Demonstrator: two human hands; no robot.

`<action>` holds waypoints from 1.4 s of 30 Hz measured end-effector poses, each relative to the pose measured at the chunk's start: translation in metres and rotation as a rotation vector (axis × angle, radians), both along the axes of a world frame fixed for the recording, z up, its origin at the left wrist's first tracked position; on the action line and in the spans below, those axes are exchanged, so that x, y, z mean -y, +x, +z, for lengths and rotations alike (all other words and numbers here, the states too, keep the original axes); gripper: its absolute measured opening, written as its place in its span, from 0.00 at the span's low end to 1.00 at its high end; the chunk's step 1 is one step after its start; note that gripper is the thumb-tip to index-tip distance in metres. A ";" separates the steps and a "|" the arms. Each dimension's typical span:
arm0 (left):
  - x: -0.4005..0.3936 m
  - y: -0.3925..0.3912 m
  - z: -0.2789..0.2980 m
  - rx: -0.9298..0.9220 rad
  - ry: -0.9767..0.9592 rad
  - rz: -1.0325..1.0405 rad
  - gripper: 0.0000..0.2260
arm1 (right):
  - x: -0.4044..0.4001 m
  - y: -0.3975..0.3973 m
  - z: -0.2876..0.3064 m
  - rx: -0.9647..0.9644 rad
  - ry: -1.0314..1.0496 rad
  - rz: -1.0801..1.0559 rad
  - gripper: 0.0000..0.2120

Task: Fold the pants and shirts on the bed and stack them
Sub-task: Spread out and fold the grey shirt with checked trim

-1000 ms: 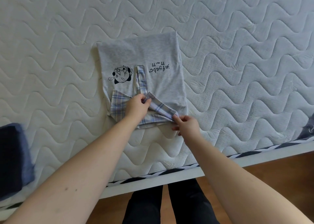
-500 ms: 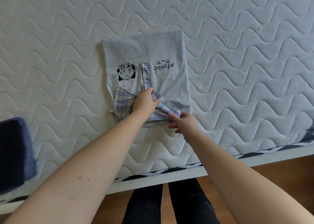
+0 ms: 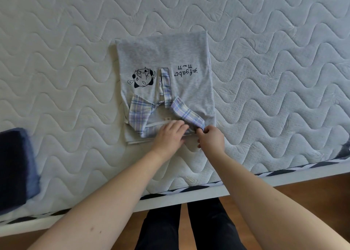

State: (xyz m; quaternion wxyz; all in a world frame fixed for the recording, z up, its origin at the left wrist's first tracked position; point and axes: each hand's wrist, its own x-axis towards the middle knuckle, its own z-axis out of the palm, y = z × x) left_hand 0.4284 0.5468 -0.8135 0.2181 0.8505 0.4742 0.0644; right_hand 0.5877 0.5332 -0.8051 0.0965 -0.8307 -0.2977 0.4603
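The grey shirt lies part-folded on the bed, left hand flat, right hand pinching its plaid collar, stacking undone

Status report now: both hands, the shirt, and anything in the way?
Left hand flat on collar. Right hand pinches collar's right tip. Shirt folded on the mattress. Nothing in the way; dark cloth far left.
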 end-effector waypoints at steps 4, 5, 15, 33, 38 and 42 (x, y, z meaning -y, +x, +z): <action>0.017 -0.003 -0.015 -0.254 -0.019 -0.179 0.27 | 0.003 0.000 -0.003 0.111 0.007 0.034 0.17; 0.020 -0.006 -0.016 -0.264 0.001 -0.172 0.28 | 0.003 0.001 -0.004 0.101 -0.002 0.009 0.17; 0.033 -0.020 -0.003 -0.182 -0.017 0.039 0.25 | 0.010 0.002 0.006 0.320 0.159 0.391 0.11; -0.033 -0.117 0.006 0.179 -0.397 1.015 0.15 | -0.048 -0.064 0.010 0.330 0.541 0.856 0.16; -0.049 -0.124 0.005 0.183 -0.438 0.893 0.09 | -0.089 -0.087 0.013 0.224 0.490 0.929 0.20; -0.050 -0.120 0.011 0.346 -0.526 0.805 0.05 | -0.120 -0.096 0.012 0.008 0.269 0.937 0.20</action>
